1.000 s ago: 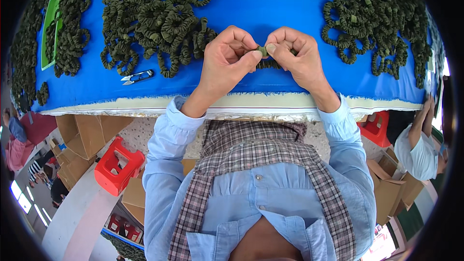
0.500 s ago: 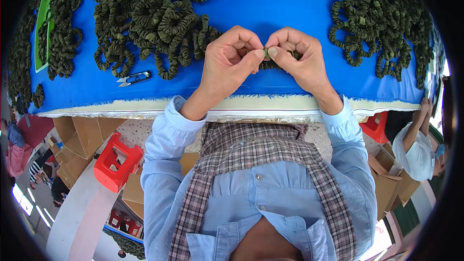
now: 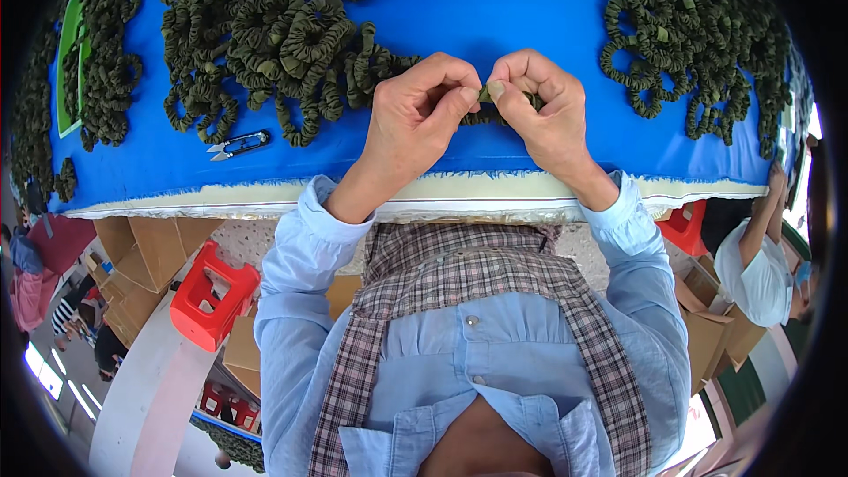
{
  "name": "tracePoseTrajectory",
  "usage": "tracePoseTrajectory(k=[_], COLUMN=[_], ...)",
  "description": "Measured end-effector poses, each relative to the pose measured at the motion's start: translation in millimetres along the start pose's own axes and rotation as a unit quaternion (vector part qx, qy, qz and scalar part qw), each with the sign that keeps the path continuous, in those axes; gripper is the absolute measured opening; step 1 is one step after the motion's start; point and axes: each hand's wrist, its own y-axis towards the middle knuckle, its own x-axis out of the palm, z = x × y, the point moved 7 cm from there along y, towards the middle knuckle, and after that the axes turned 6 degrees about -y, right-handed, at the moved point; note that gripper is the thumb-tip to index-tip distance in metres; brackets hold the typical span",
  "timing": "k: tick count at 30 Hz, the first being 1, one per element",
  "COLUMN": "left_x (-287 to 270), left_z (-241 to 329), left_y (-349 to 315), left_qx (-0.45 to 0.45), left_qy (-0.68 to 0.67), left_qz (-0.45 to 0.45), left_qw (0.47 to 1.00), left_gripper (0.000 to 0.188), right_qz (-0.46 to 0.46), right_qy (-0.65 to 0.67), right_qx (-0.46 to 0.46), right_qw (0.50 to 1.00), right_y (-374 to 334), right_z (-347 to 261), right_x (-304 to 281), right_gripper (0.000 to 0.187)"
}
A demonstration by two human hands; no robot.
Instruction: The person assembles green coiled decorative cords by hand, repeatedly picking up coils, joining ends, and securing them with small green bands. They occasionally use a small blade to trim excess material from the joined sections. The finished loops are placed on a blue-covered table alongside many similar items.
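Over the blue table cover, my left hand and my right hand meet, thumbs and forefingers pinched on a small dark green scrunchie. Most of its ring is hidden behind my fingers; a gathered part shows below them. Left of my left hand spreads a pile of dark green gathered scrunchies, some of which reach close to my knuckles. A pair of thread snips with a black handle lies on the cover in front of that pile, its blades pointing left.
Another scrunchie pile lies on the right, and more lie at the far left around a green frame-like tray. Below the table edge stand a red stool and cardboard boxes. At the right, a person reaches to the table.
Both hands keep their pinch on the scrunchie, with only slight shifts of the fingers. The whole table scene has slid slightly left in view.
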Motion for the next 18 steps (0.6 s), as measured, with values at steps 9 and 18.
tracePoseTrajectory(k=[9,18], left_x=[-3.8,-0.7], left_z=[-0.3,7.2], left_y=[-0.9,-0.2], left_qx=[0.018,-0.008], left_qy=[0.014,-0.034], left_qz=[-0.011,-0.007], left_qw=[1.0,0.999], left_gripper=[0.01,0.013], right_qz=[-0.025,-0.02], right_qy=[-0.04,0.043], right_qx=[-0.022,-0.003], right_qw=[0.999,0.999], right_y=[4.3,8.9], right_z=[-2.7,4.7], right_x=[3.4,-0.4], right_gripper=[0.007,0.025])
